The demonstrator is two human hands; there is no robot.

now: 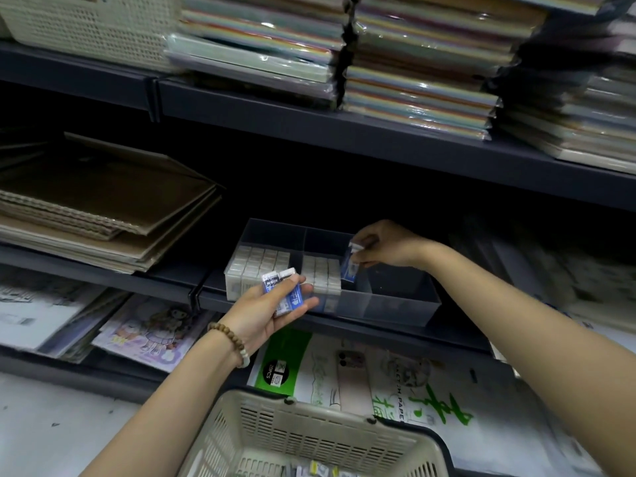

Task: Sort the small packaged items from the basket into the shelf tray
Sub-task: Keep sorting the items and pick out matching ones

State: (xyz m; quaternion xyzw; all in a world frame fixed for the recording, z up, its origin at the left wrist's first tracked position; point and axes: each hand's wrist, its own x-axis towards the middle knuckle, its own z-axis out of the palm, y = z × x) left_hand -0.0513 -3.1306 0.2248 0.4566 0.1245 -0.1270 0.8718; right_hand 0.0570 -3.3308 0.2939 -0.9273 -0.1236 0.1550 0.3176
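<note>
Both hands grip small blue-and-white packets. Left hand [265,311] is closed around a small stack of packets [284,292], held just near of the clear shelf tray [395,304]. Right hand [385,244] pinches a single packet [351,266] over the tray, beside the rows of packets [292,266] already filling its left compartments; the right compartment looks bare. Beige basket [309,438] sits nearest, a few packets showing at its bottom.

We see long dark metal shelves [344,129] in a shop. Stacks of colourful wrapped paper [420,63] sit up high. The pale grey floor [41,418] lies below.
</note>
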